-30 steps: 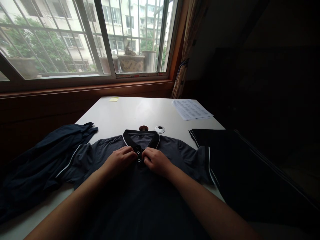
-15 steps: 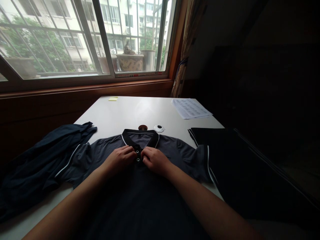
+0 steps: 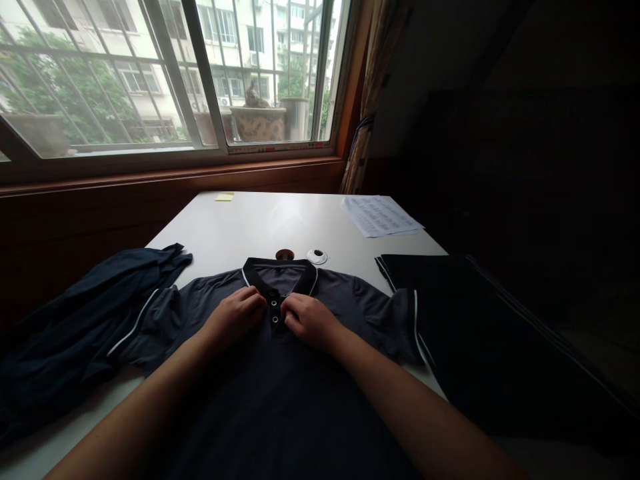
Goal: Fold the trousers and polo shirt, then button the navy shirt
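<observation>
In the head view, a dark polo shirt [image 3: 295, 400] lies spread on a white table [image 3: 240, 223], its black collar [image 3: 256, 275] toward the far side and its body running to the near edge of the view. The left hand [image 3: 234, 317] is at the left of the placket, fingers curled narrow and knuckles up; whether they grip cloth I cannot tell. The right hand [image 3: 311, 320] is at the right of the placket, thumb and forefinger pinched on its edge. Pale ring-shaped buttons [image 3: 275, 303] show between them. A rumpled dark garment [image 3: 95, 307] lies on the left, touching the shirt's sleeve, and a flat dark garment [image 3: 475, 333] on the right. Just beyond the collar are a round brown opening [image 3: 285, 254] and a white disc [image 3: 317, 258] with a dark centre. At the table's far end, a yellow note [image 3: 225, 197] lies left and printed papers [image 3: 381, 217] right, below a barred window [image 3: 215, 120] and a tied curtain [image 3: 361, 147].
</observation>
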Demonstrator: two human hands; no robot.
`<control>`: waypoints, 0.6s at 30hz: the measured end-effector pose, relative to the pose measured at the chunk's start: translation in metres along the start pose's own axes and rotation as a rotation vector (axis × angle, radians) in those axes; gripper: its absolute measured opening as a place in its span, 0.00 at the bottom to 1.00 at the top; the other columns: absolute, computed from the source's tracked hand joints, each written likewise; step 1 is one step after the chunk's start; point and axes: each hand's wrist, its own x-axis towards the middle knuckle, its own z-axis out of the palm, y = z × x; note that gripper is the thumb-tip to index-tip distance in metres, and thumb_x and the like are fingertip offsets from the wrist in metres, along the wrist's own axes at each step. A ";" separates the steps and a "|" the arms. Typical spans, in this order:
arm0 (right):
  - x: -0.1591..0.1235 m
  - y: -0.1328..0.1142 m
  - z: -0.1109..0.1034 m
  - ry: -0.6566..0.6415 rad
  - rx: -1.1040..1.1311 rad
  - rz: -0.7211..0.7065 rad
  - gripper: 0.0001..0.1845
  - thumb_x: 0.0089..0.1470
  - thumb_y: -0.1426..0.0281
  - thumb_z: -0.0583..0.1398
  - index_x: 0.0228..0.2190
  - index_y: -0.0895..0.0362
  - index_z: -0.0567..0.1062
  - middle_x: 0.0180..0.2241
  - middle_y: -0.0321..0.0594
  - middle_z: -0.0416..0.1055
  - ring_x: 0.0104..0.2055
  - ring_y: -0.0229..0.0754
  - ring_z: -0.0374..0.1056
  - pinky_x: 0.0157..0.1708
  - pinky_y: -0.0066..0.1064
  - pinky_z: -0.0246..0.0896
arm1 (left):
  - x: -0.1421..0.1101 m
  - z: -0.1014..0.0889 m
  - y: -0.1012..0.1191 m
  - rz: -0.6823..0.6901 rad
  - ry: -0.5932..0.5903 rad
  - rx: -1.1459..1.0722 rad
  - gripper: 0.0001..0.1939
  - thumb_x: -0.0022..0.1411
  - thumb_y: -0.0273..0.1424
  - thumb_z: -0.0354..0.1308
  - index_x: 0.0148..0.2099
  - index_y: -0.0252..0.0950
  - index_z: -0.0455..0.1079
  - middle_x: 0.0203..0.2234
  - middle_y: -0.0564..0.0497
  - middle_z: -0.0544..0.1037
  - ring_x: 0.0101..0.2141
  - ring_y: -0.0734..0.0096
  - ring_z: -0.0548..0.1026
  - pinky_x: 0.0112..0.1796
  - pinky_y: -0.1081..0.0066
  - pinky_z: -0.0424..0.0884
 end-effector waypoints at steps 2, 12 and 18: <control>0.000 0.000 0.000 -0.001 0.003 0.001 0.06 0.56 0.77 0.57 0.34 0.56 0.73 0.34 0.38 0.70 0.36 0.40 0.67 0.39 0.29 0.61 | -0.001 0.001 -0.001 -0.013 0.001 0.006 0.06 0.66 0.25 0.53 0.38 0.37 0.71 0.34 0.49 0.74 0.34 0.71 0.73 0.36 0.73 0.69; 0.000 -0.002 -0.001 -0.006 0.002 0.012 0.06 0.56 0.78 0.57 0.33 0.56 0.73 0.33 0.38 0.70 0.35 0.40 0.67 0.39 0.29 0.61 | -0.005 0.001 -0.004 0.029 -0.042 -0.026 0.05 0.67 0.29 0.57 0.44 0.39 0.73 0.37 0.48 0.76 0.38 0.68 0.73 0.40 0.70 0.70; 0.000 0.001 0.001 0.003 0.006 0.002 0.07 0.56 0.78 0.57 0.34 0.55 0.73 0.34 0.38 0.70 0.36 0.40 0.67 0.39 0.29 0.61 | -0.003 0.002 0.002 0.073 -0.088 -0.017 0.06 0.69 0.30 0.55 0.42 0.39 0.74 0.38 0.48 0.76 0.39 0.68 0.73 0.41 0.70 0.70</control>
